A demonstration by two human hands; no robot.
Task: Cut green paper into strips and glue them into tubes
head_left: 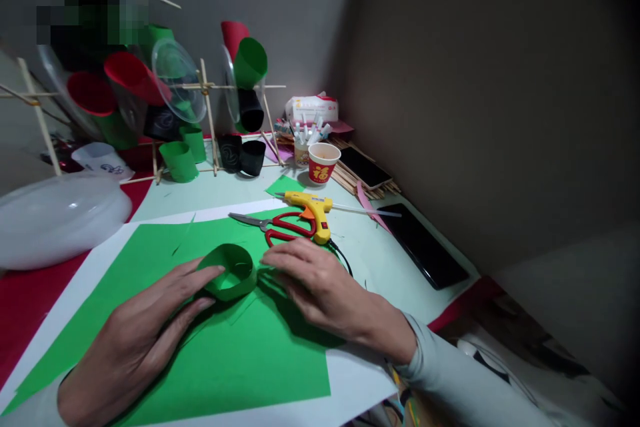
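A green paper ring (229,272) stands on a large green paper sheet (240,353). My left hand (145,327) pinches the ring's left wall between thumb and forefinger. My right hand (315,283) lies to the right of the ring with its fingers curled against the ring's side. Just beyond the hands lie red-handled scissors (280,227) and a yellow glue gun (313,210), both untouched.
A stick frame carrying red, green and black paper cups (200,93) stands at the back. A red paper cup (323,163), a cup of glue sticks (305,140), a tissue pack (311,109), two dark phones (425,247) and a white plastic lid (55,217) surround the sheet.
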